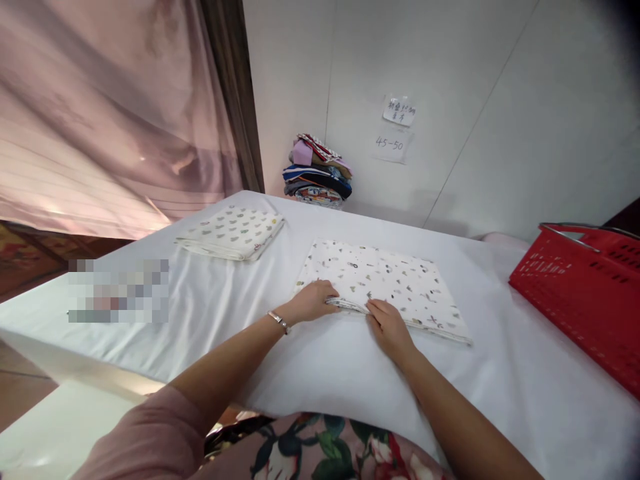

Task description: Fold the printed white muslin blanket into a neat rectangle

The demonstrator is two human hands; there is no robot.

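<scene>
A folded white cloth [385,273] with small grey and green prints lies flat in the middle of the white-covered table. My left hand [314,301] is closed on its near edge, thumb and fingers around the layered fold. Just to the right, my right hand [389,325] grips the same edge, fingertips on top and the thumb hidden. Between the two hands the edge is slightly raised, so several stacked layers show. Another folded cloth [237,230], white with green and grey motifs, rests farther back on the left, apart from both hands.
A red plastic basket [575,293] with a metal handle stands on the right. Folded textiles [317,173] are piled at the back against the wall. Two paper notes [397,113] hang there. A blurred patch [119,291] covers something at left. A pink curtain [110,113] hangs beyond.
</scene>
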